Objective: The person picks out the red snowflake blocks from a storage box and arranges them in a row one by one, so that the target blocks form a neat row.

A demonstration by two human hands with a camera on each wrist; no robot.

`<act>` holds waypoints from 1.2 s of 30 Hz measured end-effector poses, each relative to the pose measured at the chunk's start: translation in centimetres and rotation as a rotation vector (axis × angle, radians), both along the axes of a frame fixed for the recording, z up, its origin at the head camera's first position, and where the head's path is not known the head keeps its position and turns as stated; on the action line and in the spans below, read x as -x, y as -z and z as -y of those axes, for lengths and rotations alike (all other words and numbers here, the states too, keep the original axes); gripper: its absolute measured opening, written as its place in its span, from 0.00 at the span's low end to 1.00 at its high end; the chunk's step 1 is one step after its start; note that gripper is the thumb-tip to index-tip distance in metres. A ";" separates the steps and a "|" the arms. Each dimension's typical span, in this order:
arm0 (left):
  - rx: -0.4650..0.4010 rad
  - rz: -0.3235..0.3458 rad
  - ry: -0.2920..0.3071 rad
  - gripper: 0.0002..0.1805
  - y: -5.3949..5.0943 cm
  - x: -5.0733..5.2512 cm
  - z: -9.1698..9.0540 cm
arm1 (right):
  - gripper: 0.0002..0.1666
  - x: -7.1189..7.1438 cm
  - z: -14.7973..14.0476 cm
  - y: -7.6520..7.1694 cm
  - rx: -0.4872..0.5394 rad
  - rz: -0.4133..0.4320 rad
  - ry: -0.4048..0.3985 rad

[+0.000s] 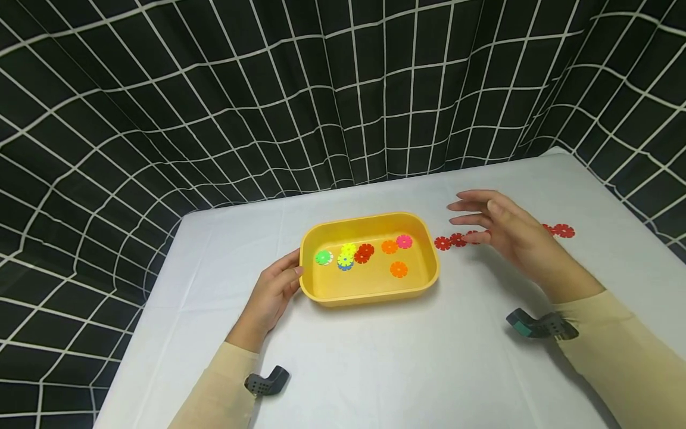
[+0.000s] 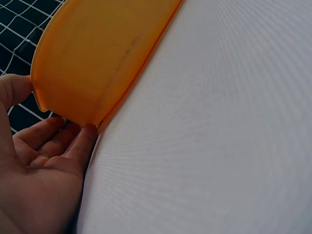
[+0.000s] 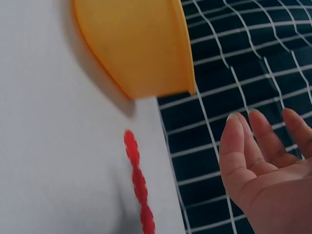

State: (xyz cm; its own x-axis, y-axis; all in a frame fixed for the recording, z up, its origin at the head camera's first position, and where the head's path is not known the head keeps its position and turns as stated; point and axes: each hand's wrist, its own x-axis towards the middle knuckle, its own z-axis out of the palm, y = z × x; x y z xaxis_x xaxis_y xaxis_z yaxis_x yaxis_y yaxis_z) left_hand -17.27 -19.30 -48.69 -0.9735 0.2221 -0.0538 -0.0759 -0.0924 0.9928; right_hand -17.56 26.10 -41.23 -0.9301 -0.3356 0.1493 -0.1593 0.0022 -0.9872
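A yellow plastic tray (image 1: 348,292) sits on the table with several notched, flower-shaped discs inside: green, white, yellow, blue, red, orange (image 1: 399,270) and pink (image 1: 404,241). My left hand (image 1: 273,292) holds its left end, thumb at the rim and fingertips low against the outer wall, as the left wrist view also shows on the tray (image 2: 107,53). Above a row of red notched discs (image 1: 442,243) to the tray's right hovers my right hand (image 1: 509,238), fingers loosely bent and grasping nothing. That hand hides the row's middle. In the right wrist view the red discs (image 3: 140,185) lie apart from the hand (image 3: 273,170).
A white cloth (image 1: 364,363) covers the table. Black curtains with a white grid (image 1: 300,89) stand behind and at both sides. Each wrist wears a dark strap mount, one on the left sleeve (image 1: 268,381) and one on the right (image 1: 541,325).
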 end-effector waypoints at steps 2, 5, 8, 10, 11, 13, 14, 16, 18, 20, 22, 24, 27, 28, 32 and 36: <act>0.000 0.002 -0.001 0.30 0.0 0.0 0.0 | 0.28 -0.1 0.6 -0.1 -0.001 -0.004 -0.016; 0.002 0.007 -0.008 0.29 0.1 0.0 0.1 | 0.28 -0.3 1.3 -0.2 0.003 -0.021 -0.047; 0.006 0.011 -0.011 0.29 0.1 0.0 0.1 | 0.28 -0.5 1.9 -0.3 0.022 -0.040 -0.082; 0.011 0.013 -0.009 0.29 0.1 -0.1 0.0 | 0.28 -0.7 2.3 -0.4 0.023 -0.047 -0.094; 0.014 0.013 -0.008 0.29 0.1 -0.1 0.0 | 0.28 -0.8 2.4 -0.4 0.025 -0.050 -0.101; 0.016 0.016 -0.007 0.29 0.1 -0.1 -0.1 | 0.27 -0.9 2.9 -0.5 0.030 -0.058 -0.108; 0.019 0.018 -0.008 0.28 0.1 -0.1 -0.1 | 0.27 -1.0 3.1 -0.6 0.029 -0.062 -0.107; 0.015 0.020 -0.009 0.28 0.1 -0.1 -0.2 | 0.27 -1.1 3.6 -0.9 0.037 -0.067 -0.110; 0.013 0.021 -0.010 0.28 0.1 -0.1 -0.2 | 0.27 -1.1 4.1 -1.1 0.032 -0.069 -0.108; 0.016 0.021 -0.010 0.28 0.2 -0.1 -0.1 | 0.26 -1.1 4.6 -1.4 0.014 -0.064 -0.105; 0.018 0.021 -0.011 0.28 0.2 0.0 -0.1 | 0.26 -0.9 5.1 -1.5 -0.021 -0.052 -0.096; 0.020 0.021 -0.013 0.28 0.2 0.0 -0.1 | 0.27 -0.5 5.6 -1.6 -0.047 -0.038 -0.088; 0.017 0.021 -0.017 0.28 0.2 0.0 -0.2 | 0.28 0.1 6.5 -1.6 -0.072 -0.020 -0.079; 0.017 0.021 -0.016 0.28 0.1 0.0 -0.2 | 0.29 0.3 6.8 -1.6 -0.072 -0.013 -0.075; 0.014 0.021 -0.015 0.28 0.1 0.0 -0.1 | 0.30 1.3 8.2 -1.5 -0.082 0.005 -0.068; 0.010 0.016 -0.014 0.28 0.1 0.1 0.0 | 0.29 2.3 9.6 -1.3 -0.110 0.026 -0.067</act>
